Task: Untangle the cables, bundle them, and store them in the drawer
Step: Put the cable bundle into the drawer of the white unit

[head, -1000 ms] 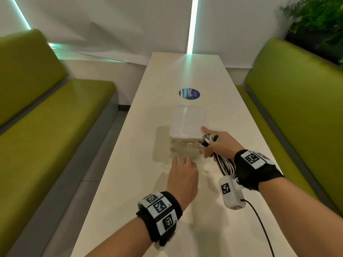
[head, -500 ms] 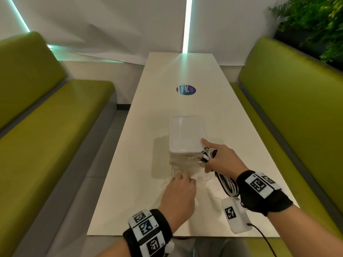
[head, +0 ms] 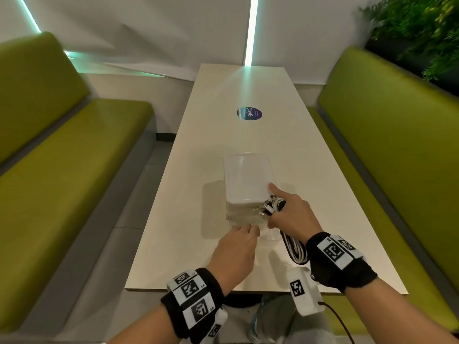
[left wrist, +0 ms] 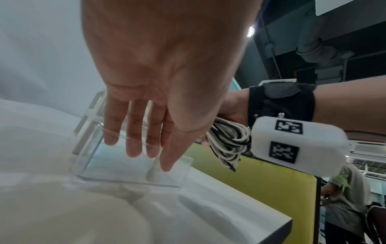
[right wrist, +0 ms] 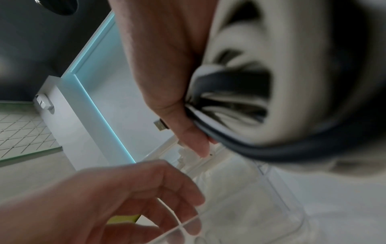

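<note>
A clear plastic drawer box (head: 244, 180) stands mid-table. Its clear drawer (head: 248, 220) is pulled partly out toward me. My left hand (head: 242, 240) holds the drawer's front wall (left wrist: 133, 166), fingers (left wrist: 133, 148) inside and thumb outside by a small white knob (left wrist: 152, 173). My right hand (head: 285, 214) grips a coiled bundle of black and white cables (head: 295, 247), with its index finger stretched onto the box top. The bundle (left wrist: 227, 145) hangs below that fist, and a USB plug (right wrist: 160, 126) sticks out past the fingers. The left hand (right wrist: 156, 189) also shows in the right wrist view.
The white table (head: 223, 135) carries a round blue sticker (head: 249, 114) beyond the box. Green benches (head: 62, 157) run along both sides, and plants (head: 417, 28) stand at the back right. The table's near edge (head: 198, 290) lies just behind my wrists.
My left hand has drawn back toward me, and the drawer has slid a little out of the box. The right hand has kept the cables and its finger on the box top.
</note>
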### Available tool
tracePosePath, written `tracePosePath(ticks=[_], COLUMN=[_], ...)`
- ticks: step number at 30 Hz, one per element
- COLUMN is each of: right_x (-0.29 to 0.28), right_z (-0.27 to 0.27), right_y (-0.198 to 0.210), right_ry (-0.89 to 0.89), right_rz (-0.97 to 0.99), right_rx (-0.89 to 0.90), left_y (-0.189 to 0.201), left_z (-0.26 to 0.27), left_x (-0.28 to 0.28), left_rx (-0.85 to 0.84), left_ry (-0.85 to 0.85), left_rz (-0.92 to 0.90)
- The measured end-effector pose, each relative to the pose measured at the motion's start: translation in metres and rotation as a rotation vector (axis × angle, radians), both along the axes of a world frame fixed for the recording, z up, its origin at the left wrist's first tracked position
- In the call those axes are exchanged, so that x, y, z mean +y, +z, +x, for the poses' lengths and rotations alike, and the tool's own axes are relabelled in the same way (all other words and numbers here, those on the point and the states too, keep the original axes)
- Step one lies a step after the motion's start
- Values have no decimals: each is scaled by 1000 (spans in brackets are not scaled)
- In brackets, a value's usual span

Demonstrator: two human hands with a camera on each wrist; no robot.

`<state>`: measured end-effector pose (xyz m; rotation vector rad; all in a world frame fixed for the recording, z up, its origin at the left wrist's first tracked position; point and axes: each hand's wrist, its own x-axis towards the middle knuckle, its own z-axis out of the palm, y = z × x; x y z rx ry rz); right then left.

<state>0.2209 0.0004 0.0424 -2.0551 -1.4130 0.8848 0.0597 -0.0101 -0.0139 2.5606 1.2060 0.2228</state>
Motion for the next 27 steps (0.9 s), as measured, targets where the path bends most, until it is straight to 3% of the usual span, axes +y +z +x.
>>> tracePosePath(ticks=[13,23,27], right_x=[-4,-7,-6], right_z=[-5,-3,0], right_y=[3,3,4], right_ry=[-34,-1,14], right_rz=[-11,-26,-36], right_rx=[8,-46,-39], left_y=[12,32,35], left_z=[-5,0,-4], left_x=[-10,5,8], left_rx=[102,162,108], left_ry=[-42,-147,-147], left_rz=[-73,-230,-286])
